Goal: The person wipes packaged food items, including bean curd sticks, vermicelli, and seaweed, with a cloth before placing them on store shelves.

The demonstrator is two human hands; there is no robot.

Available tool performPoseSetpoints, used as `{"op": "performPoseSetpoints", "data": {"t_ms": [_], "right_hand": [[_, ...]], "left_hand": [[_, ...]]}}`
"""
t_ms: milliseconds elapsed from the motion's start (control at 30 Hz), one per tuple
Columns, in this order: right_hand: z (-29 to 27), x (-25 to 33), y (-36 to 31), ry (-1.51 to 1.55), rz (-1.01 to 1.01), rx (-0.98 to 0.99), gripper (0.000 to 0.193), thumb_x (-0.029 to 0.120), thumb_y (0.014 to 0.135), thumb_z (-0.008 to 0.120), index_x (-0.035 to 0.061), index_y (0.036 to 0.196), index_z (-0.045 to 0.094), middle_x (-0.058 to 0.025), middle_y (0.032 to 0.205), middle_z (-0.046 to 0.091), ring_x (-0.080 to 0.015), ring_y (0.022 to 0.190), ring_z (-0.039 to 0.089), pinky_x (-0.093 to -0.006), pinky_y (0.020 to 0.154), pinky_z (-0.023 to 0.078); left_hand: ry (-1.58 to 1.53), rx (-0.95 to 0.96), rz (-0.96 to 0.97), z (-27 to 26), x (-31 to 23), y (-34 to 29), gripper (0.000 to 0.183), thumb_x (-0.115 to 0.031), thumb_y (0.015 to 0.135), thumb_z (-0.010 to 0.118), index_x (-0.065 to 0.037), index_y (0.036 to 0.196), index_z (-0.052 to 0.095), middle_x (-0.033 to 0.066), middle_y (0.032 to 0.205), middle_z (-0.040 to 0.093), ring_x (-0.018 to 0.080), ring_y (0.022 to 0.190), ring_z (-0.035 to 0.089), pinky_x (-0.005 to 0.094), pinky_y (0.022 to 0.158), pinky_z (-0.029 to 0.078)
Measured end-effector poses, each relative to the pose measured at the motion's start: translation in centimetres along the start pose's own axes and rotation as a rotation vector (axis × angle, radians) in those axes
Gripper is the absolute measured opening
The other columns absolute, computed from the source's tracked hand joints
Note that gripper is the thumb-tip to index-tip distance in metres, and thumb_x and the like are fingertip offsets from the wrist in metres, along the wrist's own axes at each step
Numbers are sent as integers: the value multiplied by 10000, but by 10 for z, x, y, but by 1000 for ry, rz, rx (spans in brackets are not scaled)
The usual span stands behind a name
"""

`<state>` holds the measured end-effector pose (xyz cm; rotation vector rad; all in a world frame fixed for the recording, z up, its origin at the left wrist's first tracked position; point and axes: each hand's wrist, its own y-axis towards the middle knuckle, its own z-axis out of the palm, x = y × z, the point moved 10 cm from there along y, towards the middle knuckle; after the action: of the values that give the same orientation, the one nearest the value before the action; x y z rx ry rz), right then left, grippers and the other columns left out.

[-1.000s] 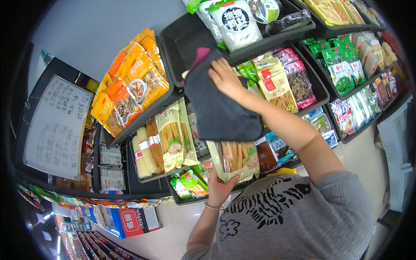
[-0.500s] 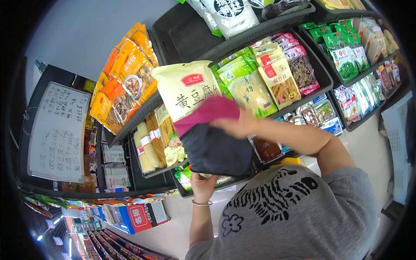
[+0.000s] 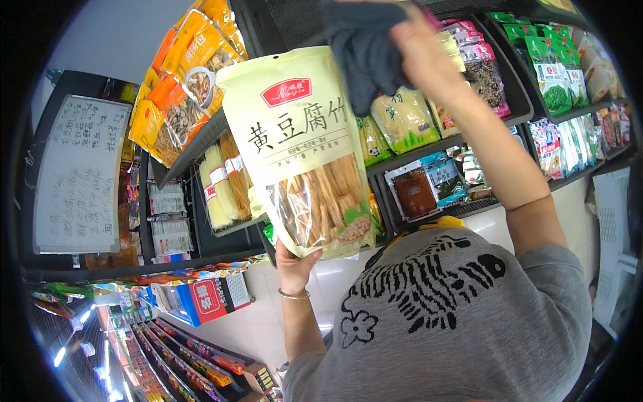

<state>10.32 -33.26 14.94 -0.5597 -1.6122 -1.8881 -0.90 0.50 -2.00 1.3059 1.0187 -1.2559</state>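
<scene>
Low at its bottom edge, my left hand (image 3: 295, 269) grips a large cream bag of dried bean curd sticks (image 3: 315, 208), which show through its clear window. The bag stands tilted, its printed front toward me. A dark grey cloth (image 3: 367, 60) hangs from my right hand (image 3: 418, 50), which is raised beyond the bag's upper right side; a bit of maroon shows at the cloth's edge. The cloth covers some of the packets behind it. My right fingers are partly hidden by the cloth.
Orange pouches of dried mushrooms (image 3: 191, 77) fill a bin at the left. Black shelf trays hold noodle bundles (image 3: 220, 184), a brown flat packet (image 3: 413, 191) and green packets (image 3: 552, 70). Far left stands a handwritten whiteboard (image 3: 80, 177). A blue and red box (image 3: 211, 298) is on the floor below.
My right hand has lifted the cloth up and away from the bag's front toward the shelf. The bag's whole front is uncovered now, held in my left hand.
</scene>
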Motion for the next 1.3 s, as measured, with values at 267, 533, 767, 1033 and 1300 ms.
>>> {"op": "performPoseSetpoints", "data": {"t_ms": [267,533,767,1033,1300], "right_hand": [[164,-20,-162,-809,-311,844,564,336,745,586,326,1292,447,36,1168,525,-213,953,462,-480,877,332],[167,-17,-213,-595,-336,916,493,168,839,410,271,1320,418,-18,1255,495,-262,1123,491,-465,937,399],[158,-2,-204,-624,-431,852,539,166,801,441,284,1327,412,-47,1196,521,-266,1135,491,-466,937,392],[118,-9,-158,-689,-280,564,648,355,643,676,333,1268,507,18,1061,582,-214,978,551,-410,896,411],[95,-38,-147,-344,125,361,803,300,715,700,85,1387,316,-178,1245,460,-346,1173,425,-379,999,328]], "left_hand": [[-115,-156,114,4,10,17,654,87,685,683,-10,1259,386,85,1198,526,182,1081,529,327,928,432],[-52,-140,163,-5,-2,15,780,32,661,749,-35,1307,316,106,1245,497,209,1118,511,345,941,433],[-36,-111,164,-3,-7,10,804,30,651,755,-36,1311,301,116,1266,474,231,1141,495,367,959,422],[-72,-57,185,1,-19,9,814,-12,639,767,-16,1302,296,133,1261,471,252,1138,498,382,956,421],[-100,-40,121,4,-12,3,838,-8,625,770,-24,1319,300,121,1260,477,245,1141,497,382,964,416]]}}
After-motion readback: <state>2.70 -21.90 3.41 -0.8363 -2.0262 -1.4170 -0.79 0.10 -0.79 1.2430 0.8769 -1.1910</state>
